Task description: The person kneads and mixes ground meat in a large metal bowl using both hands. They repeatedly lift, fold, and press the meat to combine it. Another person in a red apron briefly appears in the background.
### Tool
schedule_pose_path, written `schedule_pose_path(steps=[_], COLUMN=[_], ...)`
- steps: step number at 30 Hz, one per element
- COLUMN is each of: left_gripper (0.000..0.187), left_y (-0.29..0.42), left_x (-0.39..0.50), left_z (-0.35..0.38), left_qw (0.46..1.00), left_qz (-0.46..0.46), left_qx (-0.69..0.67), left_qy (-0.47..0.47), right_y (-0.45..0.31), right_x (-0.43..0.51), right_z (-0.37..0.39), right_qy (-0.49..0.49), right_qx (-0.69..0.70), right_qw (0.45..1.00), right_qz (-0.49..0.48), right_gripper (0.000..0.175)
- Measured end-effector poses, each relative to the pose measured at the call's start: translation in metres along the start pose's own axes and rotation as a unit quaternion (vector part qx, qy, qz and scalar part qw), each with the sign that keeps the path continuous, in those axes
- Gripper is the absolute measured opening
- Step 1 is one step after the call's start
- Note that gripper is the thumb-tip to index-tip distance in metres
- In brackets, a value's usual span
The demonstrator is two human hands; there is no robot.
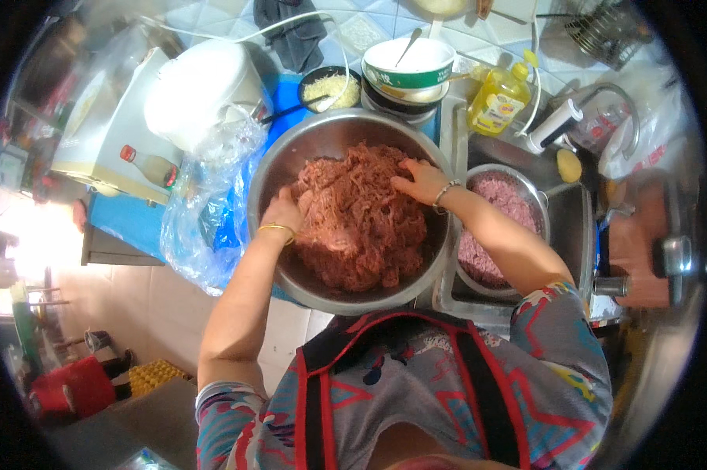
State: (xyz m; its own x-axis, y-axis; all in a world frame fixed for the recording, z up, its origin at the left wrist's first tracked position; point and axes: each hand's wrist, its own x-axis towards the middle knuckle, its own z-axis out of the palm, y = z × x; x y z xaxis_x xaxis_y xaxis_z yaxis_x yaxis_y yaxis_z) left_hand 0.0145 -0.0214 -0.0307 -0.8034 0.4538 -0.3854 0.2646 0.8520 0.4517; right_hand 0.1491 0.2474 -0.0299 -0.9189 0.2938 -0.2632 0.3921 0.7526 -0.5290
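A large steel bowl (347, 302) stands in front of me, heaped with raw sliced meat (365, 223) that looks coated in a reddish-brown seasoning. On the heap's left side my left hand (284, 211) grips the meat, its fingertips partly hidden; a gold bracelet circles that wrist. My right hand (421, 181), with a beaded bracelet, clasps the upper right of the heap, fingers curled into it. Paler pieces show near my left hand. Under my right forearm, a smaller metal basin (544, 214) of pink raw meat (503, 200) sits in the sink (571, 229).
Behind the bowl are a dish of pale shreds (333, 89) and stacked bowls (409, 61). A yellow detergent bottle (499, 100) stands by the sink near a faucet (556, 124). Clear plastic bags (195, 223), a red-capped bottle (150, 165) and a white bucket (198, 94) crowd the left.
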Motion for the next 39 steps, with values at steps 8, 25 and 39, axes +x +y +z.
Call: schedule_pose_path(steps=[8, 25, 39], left_gripper=[0.082, 0.065, 0.048], left_y=[-0.026, 0.033, 0.09], left_x=[0.05, 0.011, -0.048], left_z=[0.046, -0.027, -0.12], left_qw=[0.828, 0.752, 0.818], left_qz=[-0.14, 0.064, 0.327], left_qx=[-0.505, -0.65, -0.454], left_qy=[-0.199, -0.086, 0.132], right_y=[0.044, -0.038, -0.126], right_x=[0.073, 0.056, -0.002], right_z=[0.076, 0.0, -0.098], right_qy=[-0.166, -0.129, 0.042], right_qx=[0.42, 0.278, 0.453], right_qw=[0.847, 0.935, 0.84], right_qz=[0.282, -0.181, -0.294], right_gripper=[0.067, 0.049, 0.049])
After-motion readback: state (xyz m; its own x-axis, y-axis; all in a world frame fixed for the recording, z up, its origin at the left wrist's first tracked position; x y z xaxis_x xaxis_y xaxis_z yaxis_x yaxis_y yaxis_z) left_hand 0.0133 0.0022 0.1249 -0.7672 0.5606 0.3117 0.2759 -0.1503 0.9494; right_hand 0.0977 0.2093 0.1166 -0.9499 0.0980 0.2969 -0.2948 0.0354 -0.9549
